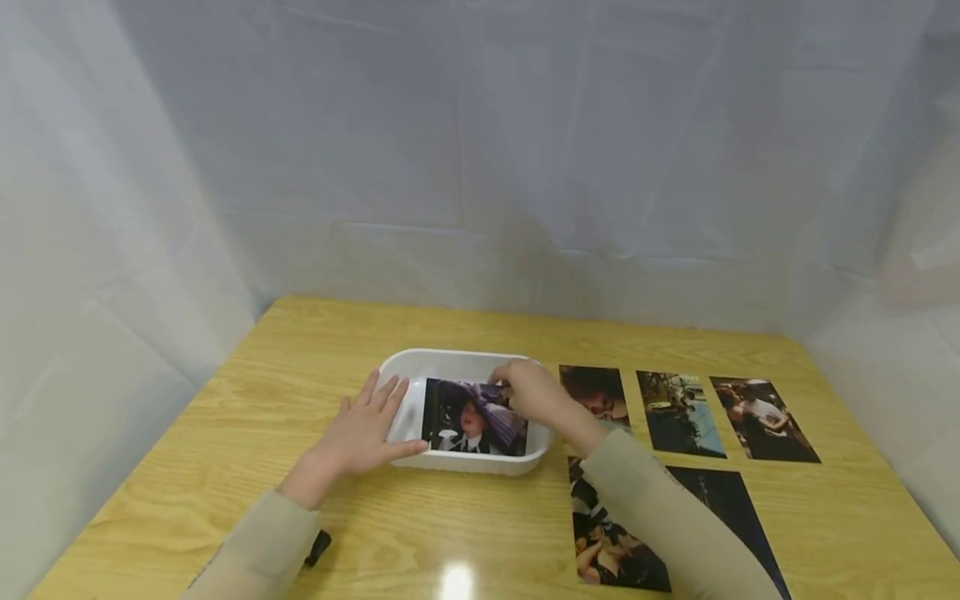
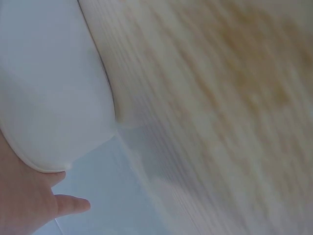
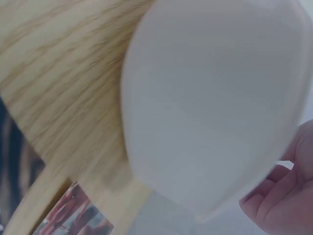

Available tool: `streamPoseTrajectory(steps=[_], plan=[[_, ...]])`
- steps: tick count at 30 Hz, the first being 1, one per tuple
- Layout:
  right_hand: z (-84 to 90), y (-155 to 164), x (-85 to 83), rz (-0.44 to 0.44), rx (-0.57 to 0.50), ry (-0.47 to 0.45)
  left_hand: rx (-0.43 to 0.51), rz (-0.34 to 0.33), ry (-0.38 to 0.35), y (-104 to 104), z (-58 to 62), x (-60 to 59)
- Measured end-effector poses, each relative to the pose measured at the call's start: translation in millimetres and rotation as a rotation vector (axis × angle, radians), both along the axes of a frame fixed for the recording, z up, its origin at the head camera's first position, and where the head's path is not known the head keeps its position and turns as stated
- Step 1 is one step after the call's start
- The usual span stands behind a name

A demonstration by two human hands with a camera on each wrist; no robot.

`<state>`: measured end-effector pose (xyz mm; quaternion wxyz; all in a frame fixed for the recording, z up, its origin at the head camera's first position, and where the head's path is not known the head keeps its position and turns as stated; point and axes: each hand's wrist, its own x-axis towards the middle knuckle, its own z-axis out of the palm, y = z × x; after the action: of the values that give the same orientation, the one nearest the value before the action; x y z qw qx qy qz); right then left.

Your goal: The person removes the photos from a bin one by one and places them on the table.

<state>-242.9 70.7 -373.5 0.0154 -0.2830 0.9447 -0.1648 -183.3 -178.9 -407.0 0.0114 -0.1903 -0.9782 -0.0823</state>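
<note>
A white plastic tub [image 1: 442, 364] with rounded corners stands on the table. In it lies a photo print [image 1: 476, 421] of a figure in a wide purple hat. My left hand [image 1: 360, 432] rests on the tub's left rim with its fingers spread; the left wrist view shows part of this hand [image 2: 29, 200] at the rim. Over the tub's right side, my right hand [image 1: 528, 390] pinches the photo near its upper right corner, its fingertips partly hidden. In the right wrist view, that hand [image 3: 288, 191] shows curled fingers beyond the tub wall [image 3: 205, 112].
Right of the tub, photos lie in rows: a face close-up [image 1: 595, 390], a waterside scene [image 1: 681, 415], two figures [image 1: 765, 419], a lower print [image 1: 615, 550] and a dark one [image 1: 723, 496], partly under my right sleeve. A small black object [image 1: 318, 548] lies by my left sleeve.
</note>
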Motion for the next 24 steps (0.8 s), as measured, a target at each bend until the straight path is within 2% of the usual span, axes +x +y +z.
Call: streamPoseTrajectory(steps=[6, 15, 19, 24], plan=[[10.6, 12, 3.4, -0.004, -0.119, -0.107, 0.002, -0.001, -0.010, 0, 0.7, 0.4], [46.5, 63, 13.9, -0.041, -0.456, -0.174, -0.001, -0.007, -0.003, -2, 0.2, 0.7], [51.8, 100, 23.2, -0.077, -0.485, -0.182, 0.000, -0.004, -0.006, 0, 0.0, 0.4], [51.6, 164, 47.0, -0.203, -0.413, -0.178, 0.011, -0.020, -0.018, 4, 1.3, -0.3]])
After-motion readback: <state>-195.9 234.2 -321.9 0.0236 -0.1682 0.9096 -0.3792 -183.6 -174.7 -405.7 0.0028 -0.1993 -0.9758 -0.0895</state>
